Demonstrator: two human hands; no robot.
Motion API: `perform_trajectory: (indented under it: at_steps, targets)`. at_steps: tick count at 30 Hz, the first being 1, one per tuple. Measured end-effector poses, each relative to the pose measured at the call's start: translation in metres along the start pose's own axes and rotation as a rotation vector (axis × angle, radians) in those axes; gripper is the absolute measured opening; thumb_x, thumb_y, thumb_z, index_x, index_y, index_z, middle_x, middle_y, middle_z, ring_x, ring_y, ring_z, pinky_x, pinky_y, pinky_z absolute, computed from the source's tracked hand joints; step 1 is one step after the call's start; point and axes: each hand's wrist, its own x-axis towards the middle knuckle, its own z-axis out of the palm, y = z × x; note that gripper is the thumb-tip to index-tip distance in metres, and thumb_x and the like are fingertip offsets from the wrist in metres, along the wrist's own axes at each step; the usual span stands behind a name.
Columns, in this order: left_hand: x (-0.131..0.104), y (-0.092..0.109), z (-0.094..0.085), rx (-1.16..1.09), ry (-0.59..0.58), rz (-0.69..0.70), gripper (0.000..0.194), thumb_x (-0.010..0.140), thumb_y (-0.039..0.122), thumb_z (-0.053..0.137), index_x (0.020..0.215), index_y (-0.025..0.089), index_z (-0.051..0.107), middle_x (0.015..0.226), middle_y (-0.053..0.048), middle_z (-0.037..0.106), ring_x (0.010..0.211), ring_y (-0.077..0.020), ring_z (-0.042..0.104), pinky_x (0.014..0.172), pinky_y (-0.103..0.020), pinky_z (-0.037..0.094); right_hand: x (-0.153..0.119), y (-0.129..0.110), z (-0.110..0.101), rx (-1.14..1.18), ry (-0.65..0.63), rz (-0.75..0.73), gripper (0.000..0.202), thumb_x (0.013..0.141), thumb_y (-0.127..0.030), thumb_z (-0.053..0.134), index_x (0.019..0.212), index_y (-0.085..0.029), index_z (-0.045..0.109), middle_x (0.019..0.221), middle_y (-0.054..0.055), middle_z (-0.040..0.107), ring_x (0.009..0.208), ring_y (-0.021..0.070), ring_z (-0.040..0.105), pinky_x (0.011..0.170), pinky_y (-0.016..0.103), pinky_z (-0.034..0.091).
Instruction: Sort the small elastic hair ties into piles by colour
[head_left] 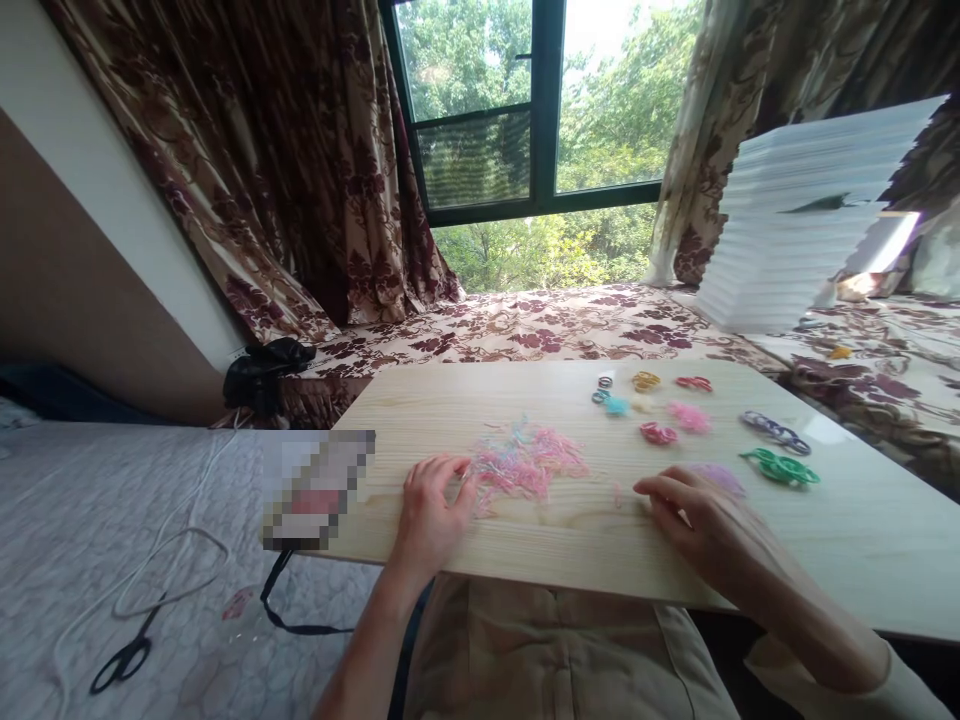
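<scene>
A loose heap of pink and pale blue strands [529, 462] lies on the pale wooden table [517, 545]. My left hand [436, 505] rests at the heap's left edge, thumb and fingers apart, with nothing visibly held. To the right, my right hand [686, 512] is over the table with its fingers somewhat spread and nothing visible in them. Just beyond it is a lilac pile [718, 480], partly covered by the hand. Further back are a pink pile [688, 417], a light blue pile [616, 405] and a dark pink bundle [658, 433].
On the table's right are a green bundle [781, 467] and a purple-white bundle [776, 432]; yellow [645, 380] and red [694, 383] bundles lie behind. A blurred-out object [319, 490] is at the left edge. Scissors [124, 662] and a white cable lie on the bed.
</scene>
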Motion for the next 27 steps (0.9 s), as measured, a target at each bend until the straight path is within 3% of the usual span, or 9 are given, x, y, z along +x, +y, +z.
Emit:
perform_trajectory:
  at_steps: [7, 13, 21, 24, 27]
  targets:
    - [0.000, 0.001, -0.001, -0.001, -0.014, 0.002, 0.017, 0.088, 0.029, 0.057, 0.094, 0.020, 0.070, 0.095, -0.006, 0.073, 0.098, -0.0240, 0.065, 0.097, -0.044, 0.050, 0.024, -0.011, 0.006, -0.013, -0.074, 0.048, 0.028, 0.086, -0.029, 0.047, 0.090, -0.022, 0.074, 0.088, 0.005, 0.071, 0.067, 0.0161, 0.064, 0.060, 0.028, 0.042]
    - [0.001, 0.002, -0.002, -0.008, -0.018, -0.008, 0.017, 0.089, 0.029, 0.056, 0.093, 0.020, 0.070, 0.094, -0.006, 0.073, 0.097, -0.0234, 0.065, 0.097, -0.043, 0.050, 0.047, -0.018, 0.006, -0.027, -0.131, 0.038, 0.022, 0.082, -0.023, 0.052, 0.075, -0.021, 0.073, 0.078, 0.005, 0.069, 0.068, 0.0158, 0.062, 0.060, 0.026, 0.039]
    - [0.001, 0.001, -0.001, -0.005, -0.013, -0.008, 0.017, 0.088, 0.029, 0.056, 0.094, 0.021, 0.070, 0.095, -0.006, 0.074, 0.098, -0.0243, 0.065, 0.097, -0.044, 0.050, 0.047, -0.022, 0.011, -0.025, -0.156, 0.014, 0.022, 0.082, -0.021, 0.050, 0.070, -0.020, 0.069, 0.078, 0.005, 0.067, 0.071, 0.0162, 0.062, 0.062, 0.026, 0.039]
    - [0.001, 0.001, -0.001, -0.006, -0.005, -0.005, 0.018, 0.089, 0.030, 0.056, 0.094, 0.021, 0.070, 0.095, -0.007, 0.074, 0.097, -0.0245, 0.066, 0.096, -0.044, 0.051, 0.039, -0.020, 0.004, -0.026, -0.132, -0.003, 0.025, 0.085, -0.025, 0.048, 0.068, -0.020, 0.064, 0.077, 0.006, 0.067, 0.070, 0.0169, 0.061, 0.063, 0.027, 0.040]
    - [0.000, 0.001, 0.000, -0.006, 0.008, 0.000, 0.018, 0.088, 0.030, 0.056, 0.094, 0.021, 0.070, 0.095, -0.007, 0.074, 0.097, -0.0248, 0.066, 0.096, -0.044, 0.051, 0.033, -0.002, -0.021, -0.041, -0.080, -0.002, 0.024, 0.087, -0.031, 0.049, 0.069, -0.023, 0.063, 0.077, 0.005, 0.067, 0.068, 0.0182, 0.061, 0.062, 0.028, 0.040]
